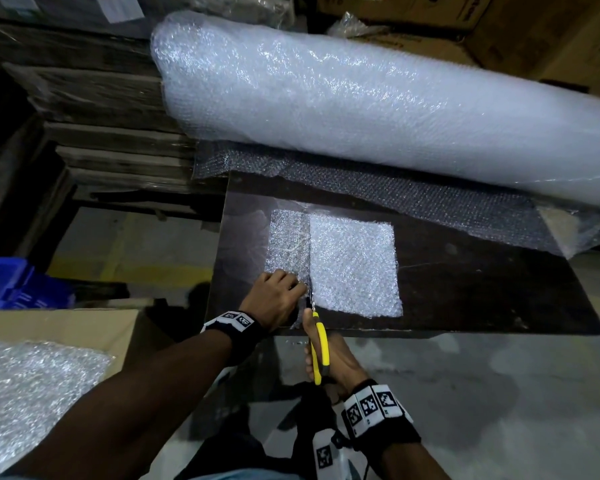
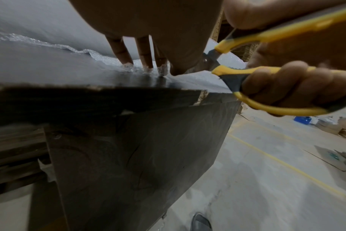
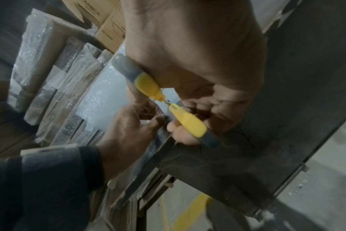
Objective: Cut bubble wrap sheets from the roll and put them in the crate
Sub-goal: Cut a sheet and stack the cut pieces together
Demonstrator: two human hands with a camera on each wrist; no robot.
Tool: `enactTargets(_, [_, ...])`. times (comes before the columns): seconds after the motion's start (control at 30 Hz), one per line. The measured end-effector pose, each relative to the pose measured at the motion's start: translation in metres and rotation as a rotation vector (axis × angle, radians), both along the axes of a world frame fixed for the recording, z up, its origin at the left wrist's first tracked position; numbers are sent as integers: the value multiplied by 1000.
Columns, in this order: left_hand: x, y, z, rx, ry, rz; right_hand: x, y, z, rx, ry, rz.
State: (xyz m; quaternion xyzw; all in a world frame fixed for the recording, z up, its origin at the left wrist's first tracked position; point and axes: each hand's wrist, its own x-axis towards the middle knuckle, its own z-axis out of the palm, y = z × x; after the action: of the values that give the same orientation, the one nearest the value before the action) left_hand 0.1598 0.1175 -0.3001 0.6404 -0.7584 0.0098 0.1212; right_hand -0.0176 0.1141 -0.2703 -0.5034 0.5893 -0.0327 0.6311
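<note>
The right hand (image 1: 340,358) grips yellow-handled scissors (image 1: 317,341), blades at the near edge of a bubble wrap sheet (image 1: 352,268) lying flat on the dark bench (image 1: 465,292). The left hand (image 1: 278,299) presses its straight fingers (image 2: 120,51) down on the sheet's left strip, just beside the blades. Behind the sheet, the big bubble wrap roll (image 1: 361,102) lies across the bench's far side. A cardboard box (image 1: 66,327) holding bubble wrap stands at lower left, a blue crate (image 1: 18,282) beyond it.
</note>
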Motion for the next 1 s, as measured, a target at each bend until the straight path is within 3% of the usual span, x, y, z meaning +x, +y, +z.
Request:
enactTargets(0.4, [1, -2, -2, 26, 15, 10, 10, -12, 9, 76, -23, -41])
enactTargets(1.0, [6, -4, -3, 25, -5, -15, 24, -26, 8, 19, 19, 1])
